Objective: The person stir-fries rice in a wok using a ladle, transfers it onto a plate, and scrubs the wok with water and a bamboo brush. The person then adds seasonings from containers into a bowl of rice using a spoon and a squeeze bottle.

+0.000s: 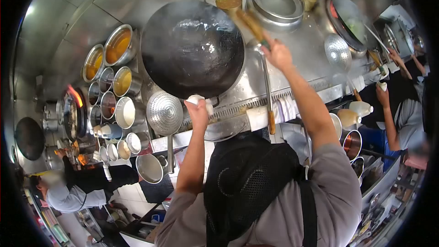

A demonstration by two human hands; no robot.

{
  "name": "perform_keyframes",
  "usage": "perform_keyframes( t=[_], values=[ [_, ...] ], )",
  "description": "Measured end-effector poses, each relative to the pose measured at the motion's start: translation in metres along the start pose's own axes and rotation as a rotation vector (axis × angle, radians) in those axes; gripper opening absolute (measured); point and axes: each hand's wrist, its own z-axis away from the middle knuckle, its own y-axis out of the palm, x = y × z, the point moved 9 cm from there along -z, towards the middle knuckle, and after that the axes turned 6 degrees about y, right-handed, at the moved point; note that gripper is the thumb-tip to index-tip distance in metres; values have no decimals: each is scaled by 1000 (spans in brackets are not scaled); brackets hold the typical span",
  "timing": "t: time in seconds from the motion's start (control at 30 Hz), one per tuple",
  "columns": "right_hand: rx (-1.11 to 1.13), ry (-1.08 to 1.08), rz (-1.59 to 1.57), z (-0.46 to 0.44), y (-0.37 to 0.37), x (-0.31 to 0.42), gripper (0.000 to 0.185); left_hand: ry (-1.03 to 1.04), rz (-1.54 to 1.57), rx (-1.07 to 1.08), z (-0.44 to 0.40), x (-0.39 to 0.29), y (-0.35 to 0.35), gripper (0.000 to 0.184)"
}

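Observation:
A large black wok [192,50] with a wet, shiny inside sits on the stove in front of me. My left hand [197,113] is closed on a folded white cloth [195,99] at the wok's near rim, by its small loop handle. In my right hand [277,55] is a wooden-looking brush [250,23] with a green band, smeared by motion, held to the right of the wok. Below that hand a ladle [266,80] rests on the steel top, handle towards me. Left of my left hand lies a round perforated skimmer [165,113].
Metal bowls of orange liquid [118,45] and several seasoning pots [124,112] stand at left. Stacked steel basins [278,2] and a pot of brownish liquid [228,1] are behind. A steaming wok [350,23] and another person's arm [391,114] are at right; another person [75,194] stands at left.

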Motion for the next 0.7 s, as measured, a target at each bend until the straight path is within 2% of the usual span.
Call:
perform_keyframes(
  t=[0.03, 0.07, 0.1, 0.17, 0.23, 0.3, 0.33, 0.37, 0.4, 0.43, 0.53, 0.57, 0.6, 0.63, 0.7],
  values=[
    [-35, 57, -31, -5, -31, 8, 64, -152, 209, 13, -1, 14, 3, 46],
    [-162, 16, -99, 2, -61, 16, 67, -146, 239, 14, -10, 43, 0, 33],
    [-284, -35, -170, 19, -88, 20, 70, -156, 253, -12, -19, 50, -9, 33],
    [-357, -65, -311, 59, -118, 19, 76, -425, 349, 203, -19, 77, 4, 25],
    [-277, 72, -351, 101, -110, -7, 81, -478, 457, 125, -11, 69, 6, 20],
    [-255, 94, -178, 151, -69, -60, 87, -481, 516, 132, -7, 71, 11, 21],
    [-118, 233, -119, 177, -45, -88, 92, -531, 563, 146, -5, 62, 12, 22],
    [194, 488, -163, 206, -10, -132, 95, -526, 575, 137, -7, 59, 12, 22],
    [443, 826, -247, 239, 12, -163, 93, -618, 670, 133, -5, 62, 17, 23],
    [291, 698, -231, 252, 55, -240, 89, -710, 763, 129, -2, 64, 21, 25],
    [251, 627, -319, 223, -33, -128, 86, -783, 867, 175, 1, 66, 26, 19],
    [246, 702, -385, 220, -50, -107, 85, -796, 877, 220, 2, 66, 30, 18],
    [238, 776, -453, 220, -57, -102, 85, -692, 769, 213, -4, 60, 25, 17],
    [234, 767, -458, 225, -46, -111, 85, -681, 772, 211, -5, 64, 27, 17],
    [-115, 255, -122, 233, -39, -110, 84, -558, 605, 158, -11, 73, 20, 16]
  ],
)
